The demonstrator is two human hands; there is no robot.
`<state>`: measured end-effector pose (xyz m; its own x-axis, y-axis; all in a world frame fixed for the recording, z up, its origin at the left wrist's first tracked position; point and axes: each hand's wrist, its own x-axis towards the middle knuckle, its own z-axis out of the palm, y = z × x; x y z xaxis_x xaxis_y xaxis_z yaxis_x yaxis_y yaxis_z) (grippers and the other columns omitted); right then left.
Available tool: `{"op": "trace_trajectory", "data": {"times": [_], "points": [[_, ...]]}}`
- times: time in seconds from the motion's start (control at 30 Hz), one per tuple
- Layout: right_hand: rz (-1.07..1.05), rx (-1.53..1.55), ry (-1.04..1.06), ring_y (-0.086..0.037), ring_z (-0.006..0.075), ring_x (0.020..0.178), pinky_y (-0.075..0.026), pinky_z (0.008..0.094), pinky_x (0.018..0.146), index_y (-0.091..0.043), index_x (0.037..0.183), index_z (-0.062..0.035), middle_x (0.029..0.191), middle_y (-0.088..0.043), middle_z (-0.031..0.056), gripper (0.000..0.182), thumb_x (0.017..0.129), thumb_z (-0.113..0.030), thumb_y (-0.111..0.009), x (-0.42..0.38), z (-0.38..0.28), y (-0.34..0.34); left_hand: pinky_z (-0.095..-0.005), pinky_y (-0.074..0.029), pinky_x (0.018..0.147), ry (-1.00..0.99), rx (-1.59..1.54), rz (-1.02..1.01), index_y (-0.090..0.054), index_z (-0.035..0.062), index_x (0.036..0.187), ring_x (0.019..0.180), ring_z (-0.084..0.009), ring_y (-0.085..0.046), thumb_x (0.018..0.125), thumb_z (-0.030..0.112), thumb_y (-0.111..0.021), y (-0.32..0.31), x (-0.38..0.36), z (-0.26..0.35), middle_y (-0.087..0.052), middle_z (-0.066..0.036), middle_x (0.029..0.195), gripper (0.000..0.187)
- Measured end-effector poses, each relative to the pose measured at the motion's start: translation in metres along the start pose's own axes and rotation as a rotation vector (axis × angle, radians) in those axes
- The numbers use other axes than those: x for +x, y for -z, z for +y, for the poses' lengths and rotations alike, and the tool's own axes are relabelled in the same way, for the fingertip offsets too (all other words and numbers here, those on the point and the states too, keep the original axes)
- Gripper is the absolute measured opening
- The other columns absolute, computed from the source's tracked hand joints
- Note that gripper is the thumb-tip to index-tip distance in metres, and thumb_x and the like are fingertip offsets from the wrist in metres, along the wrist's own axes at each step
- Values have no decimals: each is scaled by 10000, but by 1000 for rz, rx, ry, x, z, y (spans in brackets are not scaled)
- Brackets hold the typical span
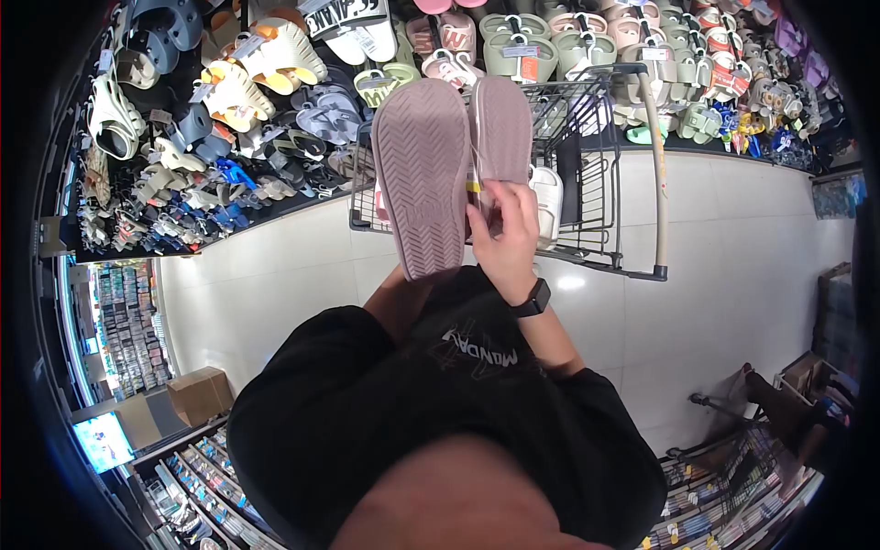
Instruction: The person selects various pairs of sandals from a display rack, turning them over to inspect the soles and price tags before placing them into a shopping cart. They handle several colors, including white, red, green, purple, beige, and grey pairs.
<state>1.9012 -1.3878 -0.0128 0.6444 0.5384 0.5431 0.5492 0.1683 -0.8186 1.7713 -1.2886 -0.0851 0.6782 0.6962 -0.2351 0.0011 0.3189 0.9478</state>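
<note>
A pair of mauve slide sandals (423,174) is held up in front of me, soles facing me with a zigzag tread. The second sandal (502,128) stands beside the first, slightly farther off. My right hand (507,229), with a dark watch on its wrist, is closed at the lower end of this farther sandal, thumb and fingers by a small yellow strip between the two. My left forearm (397,301) runs up behind the nearer sandal, which hides the left hand and its fingers. A white sandal (547,206) shows in the cart behind my right hand.
A black wire shopping cart (596,202) with a beige handle stands just beyond the sandals. Racks of hanging sandals (522,55) line the far side. A cardboard box (200,396) is at lower left, and another person with a cart (747,449) is at lower right.
</note>
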Motion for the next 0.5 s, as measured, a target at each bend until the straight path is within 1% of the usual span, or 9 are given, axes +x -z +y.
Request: {"op": "trace_trajectory", "data": {"times": [0.03,0.13,0.17,0.27,0.33,0.37,0.4,0.47,0.5], "points": [[2,44,-74,-550,315,856,-458,390,720,-607,960,-10,941,-564,124,296,704,-10,-755,-2,-2,-5,-297,-565,779,7,2,-1,-571,-36,1170,853,-172,-655,888,65,-612,4,-5,1,-661,-89,1006,302],[40,55,-119,-551,310,855,-455,388,714,-595,917,-11,927,-558,122,264,709,-24,-757,-4,-2,-19,-295,-562,778,-3,5,-16,-577,-36,1162,850,-170,-653,885,60,-610,11,-4,7,-662,-87,1002,295],[55,34,-126,-546,308,852,-452,379,699,-589,877,-10,912,-552,119,222,717,-9,-743,-3,-7,-24,-294,-561,778,-18,2,-29,-578,-36,1160,849,-170,-652,884,58,-609,11,4,11,-663,-87,1001,293],[103,-37,-38,-533,187,741,-458,282,655,-582,886,7,915,-540,95,163,777,38,-700,-2,-13,-46,-292,-558,777,-75,-6,-80,-583,-36,1152,846,-168,-651,881,52,-608,14,31,26,-664,-86,997,286],[35,253,-139,-538,148,768,-454,256,681,-577,884,20,941,-559,79,124,814,20,-678,0,-13,-59,-291,-556,776,-107,-8,-116,-587,-35,1147,845,-166,-650,879,49,-607,23,45,40,-665,-85,994,282],[-11,468,-206,-552,111,827,-444,227,735,-588,903,32,990,-583,57,73,861,9,-642,-1,-9,-66,-290,-555,776,-114,-6,-124,-589,-35,1145,844,-166,-649,878,47,-606,32,47,47,-666,-85,993,280],[-56,733,-392,-574,103,886,-440,220,788,-612,941,34,1029,-612,58,68,878,13,-621,1,-16,-71,-290,-554,775,-120,-5,-131,-590,-35,1142,843,-165,-648,877,45,-606,45,47,55,-666,-84,991,278],[-47,801,-498,-560,83,849,-441,223,762,-607,930,29,1001,-630,50,74,873,-5,-639,1,-31,-82,-288,-552,774,-125,6,-127,-594,-35,1137,841,-164,-647,875,42,-605,78,38,67,-667,-83,989,274],[-23,825,-480,-570,77,830,-435,219,766,-618,945,10,969,-649,39,82,872,-19,-643,3,-45,-91,-288,-551,774,-124,9,-118,-595,-35,1135,840,-163,-647,874,40,-604,96,28,71,-668,-83,987,272]]}}
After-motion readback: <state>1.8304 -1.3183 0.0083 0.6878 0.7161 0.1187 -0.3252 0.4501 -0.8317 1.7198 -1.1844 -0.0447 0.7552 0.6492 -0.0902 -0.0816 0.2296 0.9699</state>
